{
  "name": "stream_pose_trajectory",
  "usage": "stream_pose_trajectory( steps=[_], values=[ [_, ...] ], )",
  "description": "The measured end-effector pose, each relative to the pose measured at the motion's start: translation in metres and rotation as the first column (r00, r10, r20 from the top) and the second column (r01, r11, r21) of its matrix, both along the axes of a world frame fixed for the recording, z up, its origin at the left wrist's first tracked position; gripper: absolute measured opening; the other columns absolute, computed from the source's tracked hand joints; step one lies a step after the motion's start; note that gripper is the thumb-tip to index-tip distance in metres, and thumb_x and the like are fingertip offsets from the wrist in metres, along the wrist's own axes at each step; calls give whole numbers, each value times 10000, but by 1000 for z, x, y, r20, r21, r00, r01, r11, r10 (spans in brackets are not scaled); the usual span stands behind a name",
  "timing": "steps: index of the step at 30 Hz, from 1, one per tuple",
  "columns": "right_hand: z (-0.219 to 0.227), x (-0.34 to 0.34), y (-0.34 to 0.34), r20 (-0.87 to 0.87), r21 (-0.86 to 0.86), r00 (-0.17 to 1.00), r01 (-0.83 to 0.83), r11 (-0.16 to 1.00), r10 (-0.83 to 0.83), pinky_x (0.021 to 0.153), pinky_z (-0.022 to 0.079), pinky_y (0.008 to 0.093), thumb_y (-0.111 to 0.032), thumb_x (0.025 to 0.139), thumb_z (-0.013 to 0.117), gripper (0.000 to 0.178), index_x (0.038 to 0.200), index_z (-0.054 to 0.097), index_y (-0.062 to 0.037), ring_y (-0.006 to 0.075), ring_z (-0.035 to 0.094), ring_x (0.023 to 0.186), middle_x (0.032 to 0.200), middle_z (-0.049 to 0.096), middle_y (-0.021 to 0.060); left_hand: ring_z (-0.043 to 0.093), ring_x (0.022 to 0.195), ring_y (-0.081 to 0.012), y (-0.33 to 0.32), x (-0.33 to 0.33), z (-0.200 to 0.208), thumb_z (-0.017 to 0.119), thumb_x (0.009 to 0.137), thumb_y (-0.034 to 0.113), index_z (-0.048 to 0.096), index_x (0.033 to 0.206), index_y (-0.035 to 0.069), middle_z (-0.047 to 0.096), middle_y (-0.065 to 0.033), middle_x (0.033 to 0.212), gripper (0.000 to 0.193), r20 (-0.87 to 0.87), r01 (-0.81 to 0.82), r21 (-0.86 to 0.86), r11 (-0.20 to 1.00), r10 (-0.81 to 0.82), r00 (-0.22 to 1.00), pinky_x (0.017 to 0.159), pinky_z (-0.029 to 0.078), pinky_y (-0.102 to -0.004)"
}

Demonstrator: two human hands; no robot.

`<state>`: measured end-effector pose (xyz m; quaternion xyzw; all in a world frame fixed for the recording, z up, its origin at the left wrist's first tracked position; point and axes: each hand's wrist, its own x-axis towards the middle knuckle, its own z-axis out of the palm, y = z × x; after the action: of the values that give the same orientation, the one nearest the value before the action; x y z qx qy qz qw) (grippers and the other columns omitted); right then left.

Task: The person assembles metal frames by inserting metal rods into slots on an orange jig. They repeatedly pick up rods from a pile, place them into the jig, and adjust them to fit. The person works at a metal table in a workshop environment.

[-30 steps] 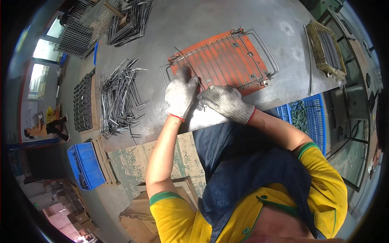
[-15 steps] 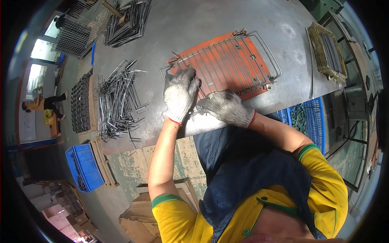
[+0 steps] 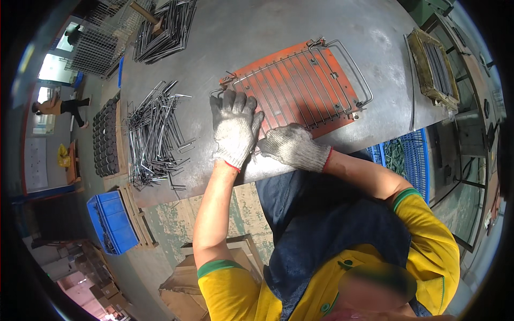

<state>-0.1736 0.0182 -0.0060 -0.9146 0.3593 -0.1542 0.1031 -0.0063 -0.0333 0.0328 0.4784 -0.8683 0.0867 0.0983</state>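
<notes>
An orange-red plate (image 3: 300, 91) lies at a tilt on a metal table, with a wire rack (image 3: 287, 80) of parallel rods and a bent outer wire set on it. My left hand (image 3: 234, 125), in a white knit glove with dark grey fingers, lies flat across the left end of the plate and wire. Its fingers are stretched out. At the plate's near left corner, my right hand (image 3: 297, 146), gloved the same way, is closed with its fingers curled under. Whatever it grips is hidden by the glove.
Loose bent wires (image 3: 155, 136) are heaped at the table's left. Behind them lie nested bent wires (image 3: 166, 32) with a wooden-handled hammer (image 3: 145, 13). A tray of rods (image 3: 435, 69) sits at the right; a blue basket (image 3: 420, 160) stands below the edge. Another person (image 3: 56, 106) walks far left.
My left hand has flattened, its fingers stretching out over the plate's left end. My right hand has shifted slightly left and its fingers are more tucked under. The distant person has moved.
</notes>
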Motion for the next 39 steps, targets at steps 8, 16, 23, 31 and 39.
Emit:
stream_pose_trajectory(
  steps=[8,16,23,31,39],
  values=[
    [-5,4,0,171,157,978,94,983,-121,609,533,405,-351,885,569,228,970,679,-170,238,674,721,778,661,75,501,1192,-334,2,2,-8,619,861,330,629,1115,96,590,-122,1188,346,7,1,-47,999,-1,1000,1068,295,-551],
    [-7,0,-21,209,145,976,-85,986,54,637,534,413,-359,902,536,283,998,602,-101,255,672,728,819,657,99,519,1165,-301,2,0,-7,628,853,318,632,1115,90,596,-105,1174,347,-18,-23,5,1000,23,1000,1051,312,-537],
    [-8,-33,-11,279,-11,957,-81,997,81,743,542,385,-243,918,503,272,1141,622,-140,243,663,897,1062,655,54,528,1143,-318,4,-6,4,592,875,231,625,1139,72,597,-121,1169,309,-137,-35,34,999,39,990,1043,351,-465],
    [47,-171,17,528,489,537,441,753,-658,776,531,360,-108,874,595,261,1124,656,-61,281,644,940,1080,659,114,619,1084,-352,17,27,-48,584,950,300,504,1334,-17,608,-242,1230,504,-722,-498,463,733,638,269,937,470,-399],
    [-45,-247,61,363,-141,669,727,672,-648,711,503,374,-169,864,658,231,1081,688,-96,277,616,763,930,646,96,652,722,-229,35,58,-43,499,986,294,633,959,-58,691,-111,798,377,-446,-221,788,575,780,440,672,513,-388]
  ],
)
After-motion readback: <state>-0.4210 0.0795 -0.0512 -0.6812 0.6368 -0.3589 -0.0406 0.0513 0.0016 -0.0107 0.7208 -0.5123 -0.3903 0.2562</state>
